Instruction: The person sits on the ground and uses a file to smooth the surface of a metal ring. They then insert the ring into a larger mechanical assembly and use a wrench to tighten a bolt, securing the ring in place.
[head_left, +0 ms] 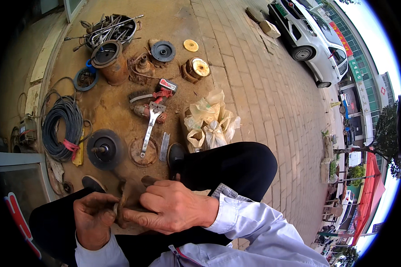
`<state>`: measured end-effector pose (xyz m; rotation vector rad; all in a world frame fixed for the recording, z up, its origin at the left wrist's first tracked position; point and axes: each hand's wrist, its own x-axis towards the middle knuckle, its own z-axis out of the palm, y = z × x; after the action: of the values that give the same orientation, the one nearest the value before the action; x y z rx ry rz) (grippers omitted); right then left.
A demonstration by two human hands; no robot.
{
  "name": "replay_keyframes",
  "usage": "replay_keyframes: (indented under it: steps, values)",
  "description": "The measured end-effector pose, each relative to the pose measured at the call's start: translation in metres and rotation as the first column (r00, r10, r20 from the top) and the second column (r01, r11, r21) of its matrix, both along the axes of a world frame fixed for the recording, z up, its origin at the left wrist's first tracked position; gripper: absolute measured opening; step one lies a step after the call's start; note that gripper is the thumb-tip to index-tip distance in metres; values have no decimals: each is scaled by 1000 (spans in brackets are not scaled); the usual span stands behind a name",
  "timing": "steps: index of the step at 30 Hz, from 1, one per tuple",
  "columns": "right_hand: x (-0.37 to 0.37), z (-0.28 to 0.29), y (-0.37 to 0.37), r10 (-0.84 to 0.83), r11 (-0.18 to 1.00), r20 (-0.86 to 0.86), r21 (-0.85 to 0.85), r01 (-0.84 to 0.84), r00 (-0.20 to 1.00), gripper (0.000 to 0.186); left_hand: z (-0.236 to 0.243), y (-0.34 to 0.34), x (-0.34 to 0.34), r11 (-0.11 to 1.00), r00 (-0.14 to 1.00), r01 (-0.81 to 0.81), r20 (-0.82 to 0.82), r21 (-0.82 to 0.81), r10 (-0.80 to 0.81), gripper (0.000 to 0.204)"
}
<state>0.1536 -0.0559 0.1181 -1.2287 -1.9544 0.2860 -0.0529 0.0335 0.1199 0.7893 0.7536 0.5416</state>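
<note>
Low between my knees, my left hand (pixel 93 216) pinches the edge of a small ringed part on a rusty brown metal piece (pixel 131 193). My right hand (pixel 173 207) grips the same piece from the right, index finger pressed against it near the left thumb; the palm hides much of it. Just beyond lie a dark round plate with a central shaft (pixel 109 155), a rusty disc (pixel 148 156) under a silver wrench (pixel 152 118), a narrow metal strip (pixel 163 147), and a red power tool (pixel 164 91).
Coiled black cable (pixel 58 131) lies left, plastic bags (pixel 211 115) right. Farther off are a tub of tools (pixel 111 31), a rusty cylinder (pixel 113 71) and several pump-like parts. A glass door edge (pixel 20 162) borders the left. A white car (pixel 321 49) stands on the paving.
</note>
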Motion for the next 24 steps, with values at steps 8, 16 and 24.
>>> replay_keyframes:
  steps: [8, 16, 24]
  values:
    - [-7, -9, 6, 37, 948, -231, -298, -107, 972, 45, -20, 7, -8, 940, 996, 11, -91, 341, 21, 40]
    - [-1, -20, 11, -423, 500, -863, -477, -723, 277, 46, -17, 13, -5, 632, 958, 182, -281, 753, 60, 41]
    - [-11, -15, 11, 29, 961, -299, -253, -108, 954, 54, -25, 4, -14, 988, 991, -46, -116, 144, 63, 47]
